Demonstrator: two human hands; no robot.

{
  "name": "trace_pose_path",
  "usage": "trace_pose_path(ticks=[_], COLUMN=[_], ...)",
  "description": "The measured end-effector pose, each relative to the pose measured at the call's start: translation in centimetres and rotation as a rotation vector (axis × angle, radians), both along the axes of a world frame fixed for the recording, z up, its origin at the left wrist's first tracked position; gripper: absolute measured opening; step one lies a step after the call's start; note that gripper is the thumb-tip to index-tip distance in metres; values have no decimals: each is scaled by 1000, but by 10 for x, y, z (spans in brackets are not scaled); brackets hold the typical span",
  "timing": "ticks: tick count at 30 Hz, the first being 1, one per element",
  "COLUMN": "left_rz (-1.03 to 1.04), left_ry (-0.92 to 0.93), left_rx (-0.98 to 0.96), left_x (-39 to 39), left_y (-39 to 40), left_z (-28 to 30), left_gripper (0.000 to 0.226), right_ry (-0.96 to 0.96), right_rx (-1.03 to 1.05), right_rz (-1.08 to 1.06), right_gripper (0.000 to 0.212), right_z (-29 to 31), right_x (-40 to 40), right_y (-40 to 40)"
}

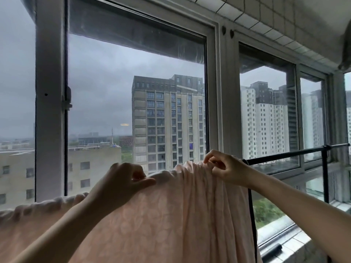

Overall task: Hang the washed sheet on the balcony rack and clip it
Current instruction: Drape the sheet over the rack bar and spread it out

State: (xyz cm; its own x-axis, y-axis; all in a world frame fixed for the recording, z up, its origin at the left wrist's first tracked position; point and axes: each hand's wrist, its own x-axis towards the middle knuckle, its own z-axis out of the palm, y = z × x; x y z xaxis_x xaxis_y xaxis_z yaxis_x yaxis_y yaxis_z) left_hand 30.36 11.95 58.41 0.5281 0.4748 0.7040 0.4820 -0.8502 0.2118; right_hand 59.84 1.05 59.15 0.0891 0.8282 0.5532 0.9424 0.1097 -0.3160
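- Sheet [171,215]: pale pink with a faint leaf-like pattern, draped over the top bar of a black rack [284,154]. It hangs down toward the camera and fills the lower middle of the view.
- The sheet's top edge is bunched into tight gathers along the bar between the two hands. Further left it runs on as a rumpled edge, sloping down toward the lower left corner.
- Left hand [123,179]: on the sheet's top edge, left of the gathered part. Thumb and curled fingers are pinched together on a fold of cloth; the grip is closed on the sheet.
- Right hand [226,168]: at the right end of the gathered edge, just where the bare bar begins. Fingertips are drawn together on the cloth at the top of the bar, nipping the sheet's edge.
- Whether a clip sits between those fingers cannot be told.
- Right of the right hand the bar is bare and runs to a joint with a black upright post [325,175]. A second black upright drops beside the sheet's right edge.
- Behind the rack: closed balcony windows [136,103] in pale frames, tiled ceiling above right.
- Through the glass: grey overcast sky, a tall grey block [167,120] in the middle, white towers to the right, low roofs to the left.
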Motion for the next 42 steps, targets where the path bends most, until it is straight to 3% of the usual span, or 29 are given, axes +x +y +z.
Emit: trace_pose_path(ticks=[6, 8, 11, 18, 32, 35, 39, 42], left_rz=[36, 35, -34, -100, -94, -87, -82, -75], left_ry=[3, 40, 112, 91, 44, 32, 29, 23], left_rx=[10, 63, 84, -70, -125, -134, -139, -138], left_x=[7, 18, 42, 59, 58, 59, 58, 58], left_y=[-6, -14, -18, -5, -9, -9, -13, -13], left_z=[3, 8, 15, 12, 14, 14, 15, 15], left_gripper=[25, 25, 25, 18, 15, 11, 11, 10], right_ry=[4, -75, -197, -318, -200, -200, -165, -155], right_rx=[37, 30, 45, 89, 22, 138, 203, 210], right_rz=[-2, -29, -50, -75, -240, -131, 154, 290], right_gripper=[24, 38, 34, 37, 35, 29, 37, 22], right_z=[-6, -6, -7, -10, -6, -8, -11, -11], right_x=[0, -3, -10, 2, 70, 44, 2, -14], right_y=[5, 9, 14, 8, -11, -7, 7, 21])
